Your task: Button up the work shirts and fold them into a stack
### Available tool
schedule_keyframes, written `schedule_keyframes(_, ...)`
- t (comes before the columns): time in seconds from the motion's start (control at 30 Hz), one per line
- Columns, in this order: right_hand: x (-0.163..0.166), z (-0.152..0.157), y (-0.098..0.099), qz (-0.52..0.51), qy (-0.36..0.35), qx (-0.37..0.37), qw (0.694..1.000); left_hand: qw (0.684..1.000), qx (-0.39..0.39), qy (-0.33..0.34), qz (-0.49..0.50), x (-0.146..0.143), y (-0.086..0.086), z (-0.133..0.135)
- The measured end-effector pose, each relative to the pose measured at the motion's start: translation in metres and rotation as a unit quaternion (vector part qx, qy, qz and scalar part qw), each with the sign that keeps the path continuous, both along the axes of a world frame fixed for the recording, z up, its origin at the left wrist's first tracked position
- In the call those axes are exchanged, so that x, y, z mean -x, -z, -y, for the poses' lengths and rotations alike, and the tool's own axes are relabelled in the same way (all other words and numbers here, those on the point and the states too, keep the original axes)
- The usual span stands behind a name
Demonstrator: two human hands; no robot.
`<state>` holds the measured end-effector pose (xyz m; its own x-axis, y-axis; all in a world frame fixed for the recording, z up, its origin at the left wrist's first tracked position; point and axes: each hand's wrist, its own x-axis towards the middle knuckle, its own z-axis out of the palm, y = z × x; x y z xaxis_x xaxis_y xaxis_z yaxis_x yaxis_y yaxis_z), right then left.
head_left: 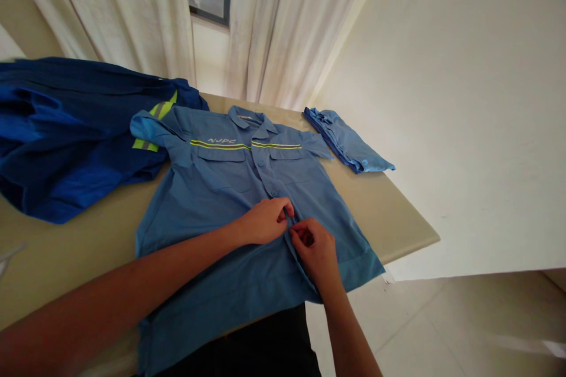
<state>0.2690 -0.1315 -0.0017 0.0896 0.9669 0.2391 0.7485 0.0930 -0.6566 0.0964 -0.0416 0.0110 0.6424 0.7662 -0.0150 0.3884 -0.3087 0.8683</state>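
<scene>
Left arm (132, 291) crosses the shirt (212, 206), spread on the near table (400, 218); left hand (266, 221) and right hand (317, 250), both nearly closed, pinch its placket (266, 177); dark clothes (84, 147) lie left, folded clothes (351, 142) far right.

White lettering (221, 141) reading "NJPC" stands on the chest of the blue shirt (234, 194).

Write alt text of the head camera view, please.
A person's left hand and right hand work at the button front of a blue short-sleeved shirt spread on a table. Darker blue clothing lies left, folded clothes right.
</scene>
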Motion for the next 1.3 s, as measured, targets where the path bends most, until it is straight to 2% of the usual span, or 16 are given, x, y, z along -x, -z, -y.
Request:
schedule_keyframes(0.17,-0.001,0.001,-0.002,-0.009,-0.014,-0.018,1.0,1.0,0.004,-0.018,-0.001,-0.002,0.005,0.001)
schedule_keyframes(0.4,-0.001,-0.002,-0.002,-0.086,-0.003,0.023,0.996,0.999,0.006,0.013,0.033,0.0,0.009,-0.004)
schedule_keyframes(0.67,-0.004,-0.013,-0.011,-0.159,-0.043,0.054,0.985,0.996,-0.034,0.075,-0.015,0.012,-0.014,-0.012)
schedule_keyframes(0.73,-0.003,-0.017,-0.011,-0.171,-0.061,0.047,0.982,0.997,-0.001,0.07,-0.017,0.014,-0.016,-0.016)
schedule_keyframes(0.83,-0.005,-0.022,-0.008,-0.194,-0.088,0.031,0.976,0.988,0.146,0.051,0.023,0.013,-0.009,-0.019)
schedule_keyframes(0.9,-0.008,-0.023,-0.004,-0.204,-0.093,0.024,0.974,0.976,0.202,0.04,0.073,0.01,-0.002,-0.019)
schedule_keyframes(1.03,-0.01,-0.02,0.0,-0.206,-0.075,0.018,0.976,0.968,0.21,0.036,0.131,0.007,0.003,-0.019)
schedule_keyframes(1.2,-0.006,-0.016,-0.003,-0.161,-0.085,-0.031,0.983,0.941,0.311,-0.011,0.134,0.006,0.001,-0.019)
schedule_keyframes(1.3,-0.003,-0.014,-0.005,-0.12,-0.089,-0.052,0.987,0.942,0.312,-0.018,0.125,0.005,0.001,-0.018)
